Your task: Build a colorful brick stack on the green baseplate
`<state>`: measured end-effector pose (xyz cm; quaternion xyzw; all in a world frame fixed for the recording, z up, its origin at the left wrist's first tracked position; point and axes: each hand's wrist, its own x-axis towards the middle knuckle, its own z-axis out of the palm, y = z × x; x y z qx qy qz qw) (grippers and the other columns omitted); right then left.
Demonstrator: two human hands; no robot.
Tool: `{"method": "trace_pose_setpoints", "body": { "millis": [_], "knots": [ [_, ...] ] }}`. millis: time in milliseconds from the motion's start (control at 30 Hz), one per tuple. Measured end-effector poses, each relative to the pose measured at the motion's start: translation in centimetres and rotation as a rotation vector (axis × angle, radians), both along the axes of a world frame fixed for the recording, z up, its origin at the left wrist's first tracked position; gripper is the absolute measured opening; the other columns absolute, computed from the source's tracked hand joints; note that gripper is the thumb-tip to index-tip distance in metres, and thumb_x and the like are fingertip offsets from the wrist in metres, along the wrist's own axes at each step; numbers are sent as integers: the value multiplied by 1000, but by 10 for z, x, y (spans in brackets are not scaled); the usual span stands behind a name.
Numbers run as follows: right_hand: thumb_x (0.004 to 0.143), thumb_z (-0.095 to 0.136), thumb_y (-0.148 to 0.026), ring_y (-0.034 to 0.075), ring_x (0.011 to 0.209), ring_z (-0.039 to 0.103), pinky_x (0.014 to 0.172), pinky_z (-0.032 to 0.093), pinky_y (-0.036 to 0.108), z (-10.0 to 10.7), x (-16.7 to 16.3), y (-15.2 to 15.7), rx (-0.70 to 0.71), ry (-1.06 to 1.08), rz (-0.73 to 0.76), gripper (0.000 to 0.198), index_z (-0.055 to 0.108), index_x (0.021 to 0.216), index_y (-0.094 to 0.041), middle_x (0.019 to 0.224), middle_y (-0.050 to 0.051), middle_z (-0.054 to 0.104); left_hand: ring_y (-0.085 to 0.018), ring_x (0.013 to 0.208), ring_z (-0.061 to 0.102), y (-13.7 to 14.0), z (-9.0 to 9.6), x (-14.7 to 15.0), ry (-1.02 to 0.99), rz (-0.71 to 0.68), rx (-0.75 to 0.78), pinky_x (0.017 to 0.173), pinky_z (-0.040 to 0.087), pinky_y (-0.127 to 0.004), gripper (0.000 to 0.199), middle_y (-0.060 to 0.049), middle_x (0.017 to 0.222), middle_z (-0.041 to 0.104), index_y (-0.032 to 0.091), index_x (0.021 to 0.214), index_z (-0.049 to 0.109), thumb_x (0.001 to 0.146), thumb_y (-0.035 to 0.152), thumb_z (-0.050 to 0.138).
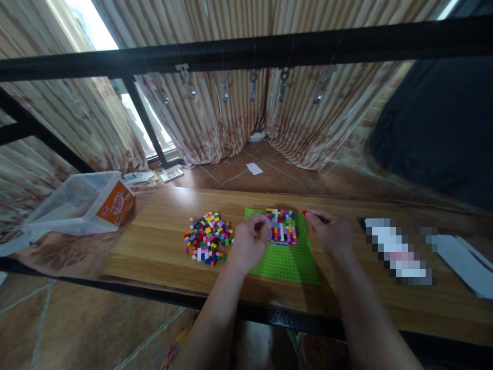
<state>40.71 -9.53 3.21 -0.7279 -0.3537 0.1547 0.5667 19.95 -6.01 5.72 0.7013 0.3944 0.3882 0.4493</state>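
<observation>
A green baseplate (285,264) lies on the wooden table, carrying a block of multicoloured toy bricks (282,226) packed side by side on its far part. At the left edge of that block is my left hand (250,241), its thumb and forefinger closed on what looks like a small purple brick (266,221). My right hand (331,231) is just past the plate's right edge and pinches a small red brick (304,212) at its fingertips. Left of the plate spreads a loose pile of small bricks (208,236) in many colours.
A clear plastic bin (73,226) with an orange label stands at the table's left end. To the right lie a blurred-out phone-like object (396,252) and a white flat item (462,262). A black metal rail (246,51) with hanging hooks crosses beyond the table, before striped curtains (215,118).
</observation>
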Motion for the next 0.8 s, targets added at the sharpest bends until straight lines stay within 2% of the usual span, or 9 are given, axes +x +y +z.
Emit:
{"method": "trace_pose_setpoints", "body": {
  "millis": [133, 367, 667, 800],
  "knots": [
    [71, 69, -48, 27, 79, 72, 76, 54, 39, -7, -3, 7, -67, -102, 2, 28, 78, 75, -22, 81, 8, 78, -12, 67, 55, 2, -2, 0, -5, 25, 8, 66, 42, -24, 13, 1, 72, 61, 17, 83, 62, 88, 26, 54],
    [72, 68, -42, 26, 75, 71, 73, 52, 38, -11, -10, 18, -98, -108, 28, 25, 78, 77, -20, 78, 9, 78, -12, 66, 54, 2, 0, -2, 22, 25, 1, 65, 42, -24, 14, 1, 71, 62, 17, 81, 64, 88, 26, 56],
    [74, 68, -50, 25, 70, 70, 64, 50, 34, -12, -7, 13, -94, -120, 67, 31, 79, 77, -21, 73, 8, 77, -12, 66, 55, 2, -1, -4, 16, 38, -12, 65, 43, -24, 14, 1, 72, 64, 18, 81, 65, 88, 26, 56],
    [71, 70, -51, 25, 70, 69, 66, 50, 35, -14, -5, 14, -75, -87, 79, 32, 79, 76, -20, 74, 8, 77, -12, 65, 55, 2, 2, -5, 26, 48, -3, 64, 42, -24, 13, 1, 70, 63, 18, 80, 64, 87, 25, 56]
  ]
}}
